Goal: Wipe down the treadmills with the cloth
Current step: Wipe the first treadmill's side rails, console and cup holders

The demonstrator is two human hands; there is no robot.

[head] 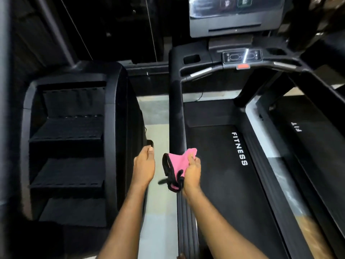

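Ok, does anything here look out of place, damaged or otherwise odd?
Nothing stands out. The right hand holds the pink cloth over the left edge of the treadmill, the left hand is open and empty, and the stair climber looks intact.

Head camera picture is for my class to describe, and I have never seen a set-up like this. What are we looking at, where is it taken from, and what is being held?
The camera sits on a person's head and looks forward and down, so both bare arms reach in from the bottom. The right hand grips a pink cloth with black edging, at the left edge of a treadmill. The left hand is open and holds nothing. A stair machine stands to the left; a second treadmill to the right.
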